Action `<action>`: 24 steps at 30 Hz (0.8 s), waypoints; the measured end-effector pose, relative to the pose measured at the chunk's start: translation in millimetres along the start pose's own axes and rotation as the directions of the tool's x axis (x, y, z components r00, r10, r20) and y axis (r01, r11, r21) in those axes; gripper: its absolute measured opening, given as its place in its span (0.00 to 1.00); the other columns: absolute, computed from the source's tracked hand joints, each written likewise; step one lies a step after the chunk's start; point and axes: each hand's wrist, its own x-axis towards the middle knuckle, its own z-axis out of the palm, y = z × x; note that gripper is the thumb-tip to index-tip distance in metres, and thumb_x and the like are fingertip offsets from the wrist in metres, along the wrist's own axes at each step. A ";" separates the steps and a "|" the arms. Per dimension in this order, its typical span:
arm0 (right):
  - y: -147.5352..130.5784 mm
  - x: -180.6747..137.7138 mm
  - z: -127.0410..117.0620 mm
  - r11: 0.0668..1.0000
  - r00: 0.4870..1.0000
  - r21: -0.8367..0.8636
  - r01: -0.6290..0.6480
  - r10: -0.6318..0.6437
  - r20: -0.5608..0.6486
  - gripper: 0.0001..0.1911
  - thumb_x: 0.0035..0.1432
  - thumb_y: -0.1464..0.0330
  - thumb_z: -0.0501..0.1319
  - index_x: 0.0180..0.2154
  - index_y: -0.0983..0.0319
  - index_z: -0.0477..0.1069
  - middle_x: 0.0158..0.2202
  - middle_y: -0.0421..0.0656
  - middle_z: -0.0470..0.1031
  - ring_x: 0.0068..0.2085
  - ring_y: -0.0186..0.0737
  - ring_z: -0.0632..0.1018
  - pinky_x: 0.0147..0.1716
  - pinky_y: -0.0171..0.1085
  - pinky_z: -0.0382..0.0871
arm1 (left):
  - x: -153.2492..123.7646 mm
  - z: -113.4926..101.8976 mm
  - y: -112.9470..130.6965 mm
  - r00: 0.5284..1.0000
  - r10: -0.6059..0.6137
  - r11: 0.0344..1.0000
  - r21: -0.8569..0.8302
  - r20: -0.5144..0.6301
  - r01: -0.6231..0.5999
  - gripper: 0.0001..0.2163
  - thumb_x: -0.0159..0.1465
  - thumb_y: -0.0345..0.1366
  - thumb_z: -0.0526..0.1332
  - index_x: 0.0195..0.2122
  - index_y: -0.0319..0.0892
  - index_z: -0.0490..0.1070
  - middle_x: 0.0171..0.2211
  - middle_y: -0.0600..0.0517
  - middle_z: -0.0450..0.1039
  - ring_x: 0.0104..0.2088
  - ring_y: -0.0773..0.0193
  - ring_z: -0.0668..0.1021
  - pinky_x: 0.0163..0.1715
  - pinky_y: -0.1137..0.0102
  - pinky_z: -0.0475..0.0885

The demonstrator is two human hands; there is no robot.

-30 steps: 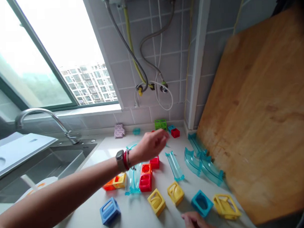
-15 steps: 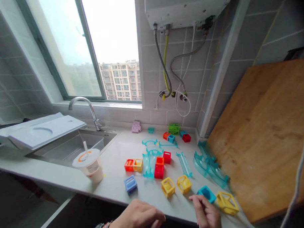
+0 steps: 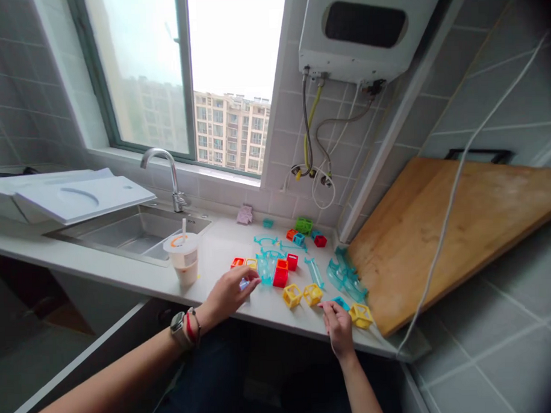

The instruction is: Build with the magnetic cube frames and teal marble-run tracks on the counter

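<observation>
My left hand [image 3: 231,292] reaches over the counter with thumb and fingers apart around a periwinkle-blue hollow block [image 3: 244,284], which it partly hides. Whether the fingers touch the block I cannot tell. Just behind are a red-orange block [image 3: 238,263] and a yellow block [image 3: 251,264]. My right hand [image 3: 337,325] is loosely closed, with no object visible in it. Its fingertips are by a yellow cube frame [image 3: 313,294], in front of a bright-blue block [image 3: 341,302]. Another yellow cube frame [image 3: 292,295] stands between my hands; a larger yellow one [image 3: 360,315] sits to the right.
Red blocks [image 3: 280,276] and clear teal track pieces [image 3: 265,268] lie mid-counter. More curved teal pieces [image 3: 345,277] rest against a wooden board [image 3: 439,237]. A lidded drink cup [image 3: 186,267] stands left, before the sink [image 3: 143,235]. A white cord [image 3: 447,206] hangs at right.
My left hand has moved forward from the counter's front edge to the periwinkle-blue block. My right hand stays by the yellow and bright-blue blocks. The view has shifted, showing more of both forearms.
</observation>
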 end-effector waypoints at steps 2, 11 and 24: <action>-2.4 1.1 1.9 1.000 1.000 -0.024 0.014 -0.014 0.002 0.25 0.59 0.47 0.63 0.34 0.65 0.76 0.14 0.30 0.54 0.16 0.31 0.56 0.17 0.33 0.47 | 22.1 -0.4 -24.9 1.000 -0.026 0.999 0.042 0.008 0.025 0.09 0.72 0.34 0.57 0.49 0.43 0.74 0.49 0.44 0.77 0.49 0.54 0.79 0.52 0.59 0.75; -10.4 2.9 8.1 0.985 0.995 -0.143 0.098 -0.099 -0.001 0.25 0.57 0.46 0.63 0.27 0.62 0.74 0.15 0.33 0.57 0.17 0.33 0.60 0.18 0.34 0.50 | 91.0 -4.0 -86.9 0.911 -0.061 0.968 0.246 0.407 -0.045 0.16 0.71 0.41 0.64 0.56 0.40 0.72 0.55 0.44 0.74 0.50 0.54 0.80 0.49 0.54 0.78; -2.3 5.6 3.2 0.975 0.992 -0.185 0.125 -0.125 0.010 0.27 0.59 0.45 0.61 0.31 0.63 0.77 0.14 0.31 0.55 0.17 0.34 0.59 0.17 0.34 0.50 | 103.0 5.1 -87.2 0.840 -0.090 0.950 0.298 0.535 -0.088 0.16 0.71 0.41 0.63 0.57 0.41 0.72 0.56 0.44 0.74 0.50 0.54 0.79 0.49 0.55 0.78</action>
